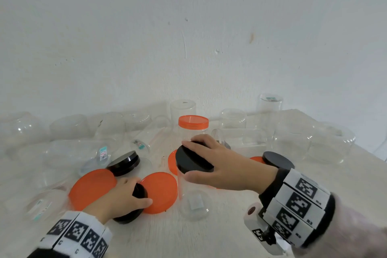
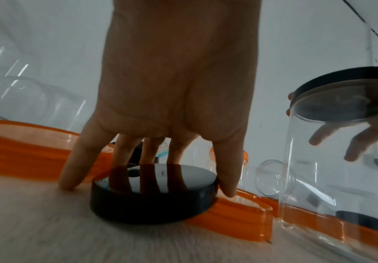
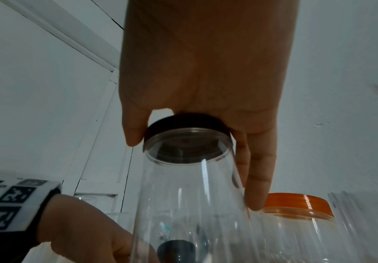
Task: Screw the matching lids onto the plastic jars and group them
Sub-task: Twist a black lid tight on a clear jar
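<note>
- Right hand (image 1: 211, 163) was clamped over a black lid (image 1: 193, 160) atop the tall clear jar (image 1: 193, 195), thumb on the near edge, fingers wrapped over the far rim. That jar stood upright on the bench (image 1: 209, 236), centre of the scene.
- Left hand (image 1: 123, 199) was down low, fingers and thumb closed round a second black lid (image 2: 154, 192) lying flat on the bench, wedged between two loose orange lids (image 1: 92, 187).
- Behind, one jar already wore its orange lid (image 1: 193, 122); plenty of bare jars lay and stood along the far wall, with two more black lids left and right.
- Handling call: these jars looked thin-walled, light and slick, so a squeeze on the body would likely flex it. Best grip is the lid's rim for turning, with the other hand steadying the jar's lower wall.
- The lid sat slightly tilted in the head view, so cross-threading looked a risk; whether it had seated, I couldn't tell.
</note>
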{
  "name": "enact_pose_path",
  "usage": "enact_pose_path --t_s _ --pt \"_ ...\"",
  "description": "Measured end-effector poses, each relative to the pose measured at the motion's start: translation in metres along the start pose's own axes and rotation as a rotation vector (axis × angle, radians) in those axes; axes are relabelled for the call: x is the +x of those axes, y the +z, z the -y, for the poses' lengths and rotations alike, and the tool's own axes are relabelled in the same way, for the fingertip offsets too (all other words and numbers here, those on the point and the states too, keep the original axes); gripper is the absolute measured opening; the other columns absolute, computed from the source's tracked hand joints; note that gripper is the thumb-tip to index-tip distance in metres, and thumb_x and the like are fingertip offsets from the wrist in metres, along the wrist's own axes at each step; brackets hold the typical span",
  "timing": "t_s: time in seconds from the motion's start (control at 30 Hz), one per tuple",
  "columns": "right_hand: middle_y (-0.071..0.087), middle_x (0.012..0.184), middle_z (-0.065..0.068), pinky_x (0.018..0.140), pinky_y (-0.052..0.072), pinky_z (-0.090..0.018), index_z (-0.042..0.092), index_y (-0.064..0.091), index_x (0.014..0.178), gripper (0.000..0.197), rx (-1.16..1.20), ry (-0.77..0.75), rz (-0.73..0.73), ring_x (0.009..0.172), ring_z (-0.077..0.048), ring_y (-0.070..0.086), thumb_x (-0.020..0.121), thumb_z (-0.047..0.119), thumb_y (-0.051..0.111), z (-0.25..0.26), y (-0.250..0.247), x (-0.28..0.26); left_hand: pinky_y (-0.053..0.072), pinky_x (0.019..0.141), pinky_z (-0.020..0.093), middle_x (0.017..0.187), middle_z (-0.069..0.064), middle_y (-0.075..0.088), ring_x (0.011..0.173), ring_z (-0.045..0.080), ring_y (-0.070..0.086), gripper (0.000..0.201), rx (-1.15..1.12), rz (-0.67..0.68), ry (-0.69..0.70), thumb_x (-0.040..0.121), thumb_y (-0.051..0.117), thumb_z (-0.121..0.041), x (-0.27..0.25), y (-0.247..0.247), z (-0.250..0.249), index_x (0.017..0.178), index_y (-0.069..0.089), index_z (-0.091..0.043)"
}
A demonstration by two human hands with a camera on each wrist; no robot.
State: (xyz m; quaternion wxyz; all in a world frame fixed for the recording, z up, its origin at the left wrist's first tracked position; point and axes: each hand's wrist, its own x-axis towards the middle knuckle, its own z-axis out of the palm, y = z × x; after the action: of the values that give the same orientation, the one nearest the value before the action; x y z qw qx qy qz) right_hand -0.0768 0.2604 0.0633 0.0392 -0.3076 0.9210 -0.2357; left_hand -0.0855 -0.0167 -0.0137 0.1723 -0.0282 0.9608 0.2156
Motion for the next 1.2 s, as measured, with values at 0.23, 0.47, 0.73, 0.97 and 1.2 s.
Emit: enact_pose_path --t_s 0.23,0.47,0.73,0.97,1.2 --pt "0.027 0.134 0.025 0.104 0.042 -0.027 0.042 0.029 0.145 0.077 0.113 -0.077 0.042 0.124 -0.004 0.039 0.081 0.051 0.07 -0.018 -0.034 -0.029 0.029 0.112 0.03 0.153 0.001 0.02 0.138 0.017 0.03 0.082 -0.025 -0.03 -0.01 0.085 0.066 -0.049 0.003 0.003 0.002 0.148 0.022 -0.021" --pt "0.057 0.106 0.013 0.078 0.049 -0.017 0.036 0.057 0.118 0.056 0.131 -0.163 -0.385 0.094 -0.007 0.056 0.066 0.052 0.071 -0.063 -0.153 -0.086 0.028 0.11 0.027 0.145 -0.003 0.032 0.124 0.008 0.035 0.082 -0.09 -0.05 -0.012 0.074 0.077 -0.047 0.008 0.005 0.014 0.141 0.035 -0.026" --pt "0.042 0.123 0.002 0.083 0.037 -0.036 0.035 0.045 0.116 0.062 -0.113 0.297 -0.899 0.1 -0.018 0.046 0.065 0.05 0.078 -0.199 -0.246 -0.078 0.035 0.092 0.022 0.117 -0.022 0.049 0.105 -0.001 0.048 0.098 -0.152 -0.157 -0.063 0.023 0.07 -0.088 0.021 0.012 0.045 0.108 0.051 -0.043" --pt "0.033 0.13 -0.009 0.078 0.037 -0.034 0.017 0.04 0.116 0.061 -0.23 0.51 -0.375 0.096 -0.028 0.045 0.073 0.021 0.083 -0.297 -0.24 -0.018 0.039 0.098 0.028 0.125 -0.017 0.053 0.114 0.005 0.05 0.098 -0.123 -0.164 -0.09 0.035 0.075 -0.083 0.027 0.015 0.07 0.118 0.054 -0.036" --pt "0.034 0.117 -0.002 0.063 0.039 -0.032 0.016 0.037 0.113 0.054 -0.337 0.598 -0.164 0.069 -0.015 0.048 0.08 0.029 0.078 -0.329 -0.235 0.011 0.042 0.094 0.032 0.122 -0.012 0.058 0.11 0.009 0.054 0.099 -0.129 -0.252 -0.103 0.033 0.074 -0.084 0.022 0.025 0.074 0.117 0.057 -0.034"
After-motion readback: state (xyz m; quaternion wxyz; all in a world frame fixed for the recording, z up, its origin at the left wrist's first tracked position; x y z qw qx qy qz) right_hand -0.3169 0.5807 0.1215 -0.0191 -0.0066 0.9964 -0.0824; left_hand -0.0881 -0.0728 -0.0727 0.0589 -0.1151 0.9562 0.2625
